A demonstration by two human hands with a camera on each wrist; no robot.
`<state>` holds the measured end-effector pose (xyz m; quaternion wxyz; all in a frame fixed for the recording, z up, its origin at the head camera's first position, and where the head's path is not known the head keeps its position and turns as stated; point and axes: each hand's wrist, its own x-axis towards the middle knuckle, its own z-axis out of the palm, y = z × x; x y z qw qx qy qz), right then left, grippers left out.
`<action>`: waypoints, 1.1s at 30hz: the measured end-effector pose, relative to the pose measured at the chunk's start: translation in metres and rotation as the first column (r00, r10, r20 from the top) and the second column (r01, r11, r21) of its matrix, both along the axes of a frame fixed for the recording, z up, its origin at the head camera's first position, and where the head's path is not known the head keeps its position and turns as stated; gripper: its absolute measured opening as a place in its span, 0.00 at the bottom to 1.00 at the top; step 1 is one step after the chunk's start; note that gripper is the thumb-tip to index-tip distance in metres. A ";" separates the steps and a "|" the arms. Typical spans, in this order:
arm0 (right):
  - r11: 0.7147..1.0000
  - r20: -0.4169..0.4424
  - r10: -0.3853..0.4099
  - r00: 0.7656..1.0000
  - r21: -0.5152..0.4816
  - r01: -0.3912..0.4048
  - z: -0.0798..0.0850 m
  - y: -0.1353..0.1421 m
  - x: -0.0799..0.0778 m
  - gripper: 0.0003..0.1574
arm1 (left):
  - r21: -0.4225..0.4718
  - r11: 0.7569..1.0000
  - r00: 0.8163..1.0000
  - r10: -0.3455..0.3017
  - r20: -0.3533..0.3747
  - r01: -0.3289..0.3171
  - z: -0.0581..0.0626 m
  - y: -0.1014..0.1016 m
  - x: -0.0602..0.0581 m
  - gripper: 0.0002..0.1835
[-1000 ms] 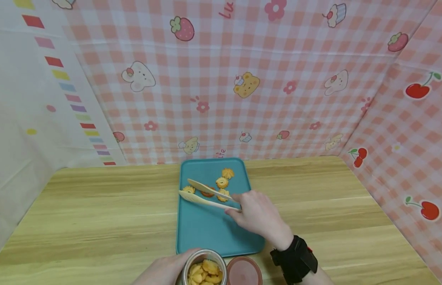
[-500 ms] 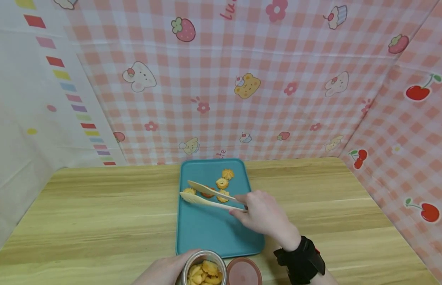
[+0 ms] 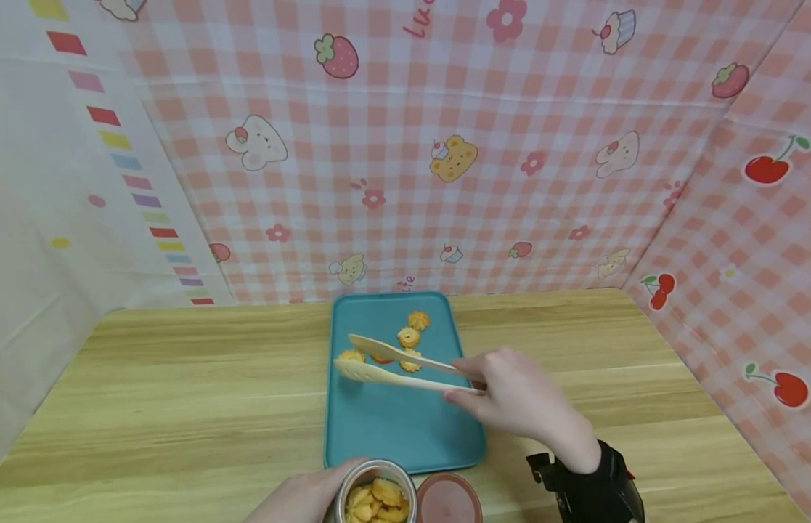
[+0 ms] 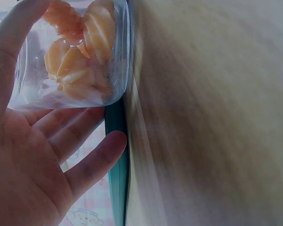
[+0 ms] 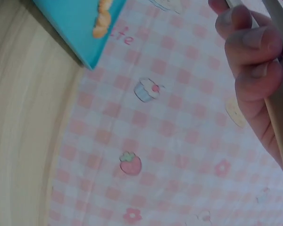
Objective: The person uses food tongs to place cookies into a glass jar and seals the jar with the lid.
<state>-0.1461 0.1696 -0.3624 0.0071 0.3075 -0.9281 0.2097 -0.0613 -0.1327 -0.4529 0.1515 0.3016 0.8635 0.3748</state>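
Observation:
My right hand (image 3: 516, 396) grips a pair of wooden tongs (image 3: 418, 383) over the blue-green tray (image 3: 405, 428). Between the tong tips, at the tray's left side, is a flower-shaped cookie (image 3: 351, 356), partly hidden and seemingly lifted, with a shadow below. Several other cookies lie on the tray, among them one (image 3: 408, 336) near its right edge; the tongs partly cover a darker one (image 3: 382, 359). At the near edge my left hand (image 3: 303, 494) holds a clear jar (image 4: 125, 61) with cookies inside, thumb on one side and fingers behind.
A round reddish lid (image 3: 449, 500) lies right of the jar, close to the tray's near edge. The wooden table (image 3: 202, 392) extends to both sides. Pink checked cloth (image 3: 405, 167) walls the back and right; a pale cloth (image 3: 46, 290) is on the left.
My right hand has drawn back to the right with the tongs. The left-hand cookie has shifted slightly right and nearer between the tips. My left hand and the jar have stayed put.

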 end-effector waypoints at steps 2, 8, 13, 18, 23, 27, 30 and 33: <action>1.000 -0.019 0.021 1.000 -0.004 -0.021 0.005 0.008 0.004 0.16 | 0.007 1.000 1.000 -0.002 -0.011 0.002 -0.001 0.001 0.000 0.38; 0.998 -0.093 0.056 0.994 0.014 -0.055 0.019 0.026 0.016 0.13 | 0.046 0.999 0.999 -0.015 -0.038 0.016 -0.003 0.004 0.002 0.37; 0.987 -0.114 0.158 0.981 -0.018 -0.161 0.028 0.034 0.019 0.07 | 0.058 0.998 0.998 -0.011 -0.054 0.014 -0.004 0.006 0.002 0.37; 0.968 -0.067 0.233 0.970 -0.079 -0.238 0.038 0.049 0.022 0.08 | 0.055 0.998 0.997 -0.010 -0.078 0.015 -0.005 0.007 0.001 0.37; 0.963 -0.038 0.257 0.966 -0.074 -0.259 0.041 0.060 0.024 0.21 | 0.034 0.999 0.996 0.007 -0.094 -0.004 -0.006 0.005 0.002 0.37; 0.937 -0.051 0.335 0.941 -0.089 -0.339 0.040 0.063 0.025 0.18 | -0.009 1.000 0.995 0.012 -0.099 -0.013 -0.004 0.002 0.003 0.38; 0.910 -0.034 0.397 0.917 -0.121 -0.398 0.042 0.065 0.026 0.14 | -0.059 0.998 0.996 0.009 -0.093 -0.015 -0.003 0.001 0.002 0.38; 0.899 -0.001 0.422 0.907 -0.128 -0.418 0.043 0.067 0.027 0.15 | -0.076 0.997 0.999 0.022 -0.031 -0.024 -0.002 0.001 0.001 0.38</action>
